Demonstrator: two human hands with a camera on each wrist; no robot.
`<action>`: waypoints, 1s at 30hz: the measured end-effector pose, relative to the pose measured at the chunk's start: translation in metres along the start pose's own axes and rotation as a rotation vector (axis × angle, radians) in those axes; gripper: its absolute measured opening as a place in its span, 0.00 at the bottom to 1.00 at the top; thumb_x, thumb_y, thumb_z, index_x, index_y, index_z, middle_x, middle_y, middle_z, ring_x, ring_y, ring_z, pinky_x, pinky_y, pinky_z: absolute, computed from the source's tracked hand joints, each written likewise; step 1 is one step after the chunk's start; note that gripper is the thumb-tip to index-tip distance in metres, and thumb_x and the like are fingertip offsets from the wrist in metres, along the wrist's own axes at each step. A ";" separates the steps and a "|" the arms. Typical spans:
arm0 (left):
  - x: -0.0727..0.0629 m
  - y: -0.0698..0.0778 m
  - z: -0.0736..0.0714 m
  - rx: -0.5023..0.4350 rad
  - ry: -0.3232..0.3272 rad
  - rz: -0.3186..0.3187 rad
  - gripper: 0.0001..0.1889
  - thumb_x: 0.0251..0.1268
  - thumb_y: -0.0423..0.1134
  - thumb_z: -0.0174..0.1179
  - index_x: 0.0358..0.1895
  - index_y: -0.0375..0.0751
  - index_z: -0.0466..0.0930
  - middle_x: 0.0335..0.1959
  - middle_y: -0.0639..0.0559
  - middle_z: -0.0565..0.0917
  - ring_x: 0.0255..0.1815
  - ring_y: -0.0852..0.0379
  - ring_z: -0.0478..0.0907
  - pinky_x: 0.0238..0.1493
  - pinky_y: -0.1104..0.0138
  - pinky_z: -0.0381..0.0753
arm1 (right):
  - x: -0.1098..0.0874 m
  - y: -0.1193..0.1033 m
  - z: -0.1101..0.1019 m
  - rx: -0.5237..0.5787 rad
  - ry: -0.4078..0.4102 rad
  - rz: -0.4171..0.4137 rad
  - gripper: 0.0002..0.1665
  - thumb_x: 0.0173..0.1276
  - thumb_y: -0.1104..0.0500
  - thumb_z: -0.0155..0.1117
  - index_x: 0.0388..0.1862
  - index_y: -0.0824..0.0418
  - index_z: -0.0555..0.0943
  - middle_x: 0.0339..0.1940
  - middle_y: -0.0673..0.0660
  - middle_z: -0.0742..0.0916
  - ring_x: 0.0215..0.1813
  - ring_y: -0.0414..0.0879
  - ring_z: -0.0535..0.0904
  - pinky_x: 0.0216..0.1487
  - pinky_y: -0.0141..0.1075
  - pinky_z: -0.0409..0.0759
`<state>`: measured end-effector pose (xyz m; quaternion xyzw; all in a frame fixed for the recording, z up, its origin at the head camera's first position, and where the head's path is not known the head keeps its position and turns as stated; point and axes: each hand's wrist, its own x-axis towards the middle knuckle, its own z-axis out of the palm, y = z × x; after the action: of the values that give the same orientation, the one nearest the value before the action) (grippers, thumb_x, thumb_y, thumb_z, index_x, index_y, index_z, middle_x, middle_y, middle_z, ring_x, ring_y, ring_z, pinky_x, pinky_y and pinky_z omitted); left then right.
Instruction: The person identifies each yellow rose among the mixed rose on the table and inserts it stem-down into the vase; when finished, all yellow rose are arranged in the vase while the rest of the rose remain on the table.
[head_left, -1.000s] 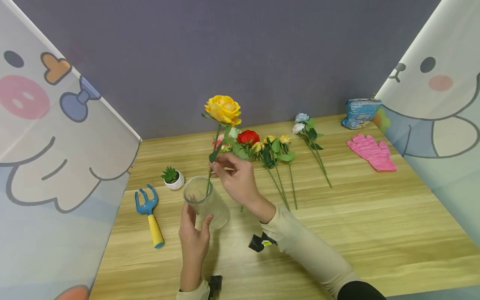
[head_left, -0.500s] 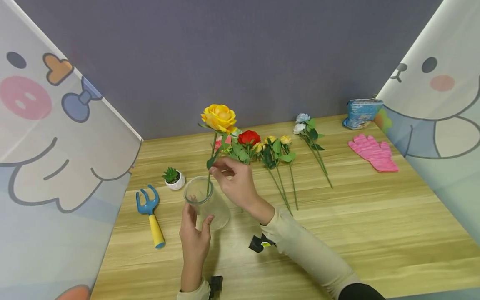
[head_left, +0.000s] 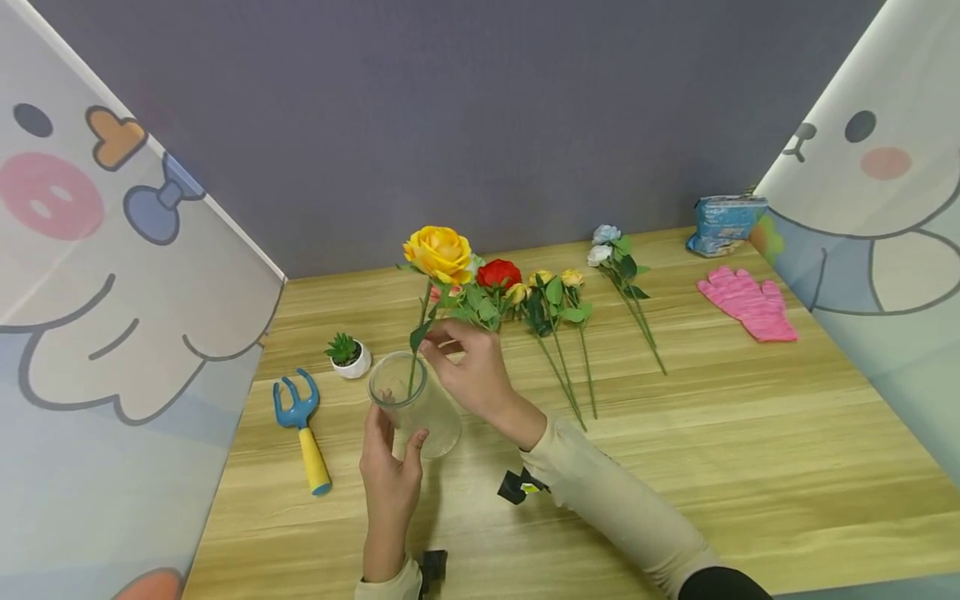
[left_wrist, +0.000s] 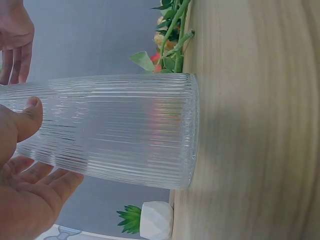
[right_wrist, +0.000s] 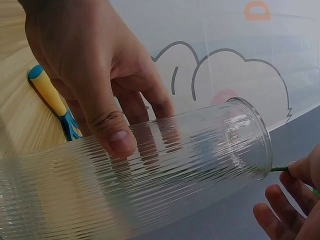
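Observation:
A ribbed clear glass vase (head_left: 438,429) stands on the wooden table; its base shows in the left wrist view. My left hand (head_left: 390,475) grips the vase's side, thumb and fingers wrapped around it. With thumb and fingertips, my right hand (head_left: 474,371) pinches the green stem (right_wrist: 280,169) of a yellow rose (head_left: 438,254) just outside the vase's mouth. The stem's lower part runs down inside the glass, and the bloom stands well above the rim. How deep the stem end reaches is hard to see through the ribbing.
Behind the right hand lie a red rose (head_left: 498,273) and several smaller yellow roses (head_left: 572,278). White and blue roses (head_left: 600,254), a pink glove (head_left: 748,307) and a blue packet (head_left: 726,225) lie rightward. A potted succulent (head_left: 349,357) and a hand fork (head_left: 303,425) are left.
The yellow rose has moved down, its stem deeper in the vase. My right hand has lowered slightly with it. The left hand and vase have stayed in place.

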<state>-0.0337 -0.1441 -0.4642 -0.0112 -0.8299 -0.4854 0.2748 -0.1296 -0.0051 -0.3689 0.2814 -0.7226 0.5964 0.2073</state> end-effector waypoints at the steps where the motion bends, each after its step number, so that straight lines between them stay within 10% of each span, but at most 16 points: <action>1: 0.000 0.000 0.000 0.002 -0.003 -0.004 0.42 0.59 0.18 0.69 0.76 0.25 0.59 0.72 0.27 0.69 0.70 0.26 0.69 0.72 0.74 0.67 | 0.000 0.000 0.000 -0.006 -0.001 -0.002 0.03 0.64 0.73 0.69 0.36 0.69 0.86 0.33 0.63 0.91 0.37 0.55 0.89 0.40 0.30 0.89; 5: 0.002 0.000 0.001 0.004 -0.007 -0.014 0.42 0.59 0.18 0.69 0.76 0.24 0.58 0.72 0.27 0.69 0.71 0.26 0.69 0.71 0.76 0.67 | 0.000 0.003 0.001 -0.033 -0.017 -0.009 0.00 0.65 0.72 0.70 0.34 0.70 0.86 0.32 0.63 0.90 0.36 0.55 0.90 0.40 0.29 0.89; 12: 0.001 0.000 0.001 0.011 -0.003 -0.002 0.42 0.60 0.20 0.69 0.76 0.24 0.58 0.71 0.26 0.69 0.69 0.24 0.70 0.66 0.46 0.73 | -0.011 0.011 -0.001 -0.035 -0.152 0.156 0.10 0.72 0.66 0.65 0.43 0.71 0.89 0.41 0.64 0.92 0.43 0.56 0.90 0.41 0.33 0.90; 19: -0.002 0.000 0.001 0.018 -0.009 -0.017 0.42 0.60 0.20 0.68 0.77 0.25 0.58 0.72 0.26 0.68 0.70 0.26 0.70 0.70 0.76 0.66 | -0.042 0.024 -0.022 0.037 -0.342 0.395 0.18 0.79 0.61 0.55 0.58 0.68 0.85 0.57 0.63 0.89 0.56 0.56 0.86 0.53 0.39 0.87; 30: 0.000 0.000 -0.001 0.014 -0.019 0.009 0.42 0.59 0.18 0.68 0.77 0.24 0.57 0.73 0.26 0.67 0.71 0.25 0.68 0.70 0.81 0.62 | -0.044 0.048 -0.095 0.059 -0.075 0.499 0.14 0.78 0.69 0.55 0.55 0.76 0.82 0.48 0.73 0.87 0.45 0.55 0.87 0.47 0.39 0.90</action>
<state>-0.0331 -0.1451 -0.4638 -0.0179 -0.8358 -0.4782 0.2692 -0.1317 0.1010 -0.4134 0.1224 -0.7591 0.6391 0.0183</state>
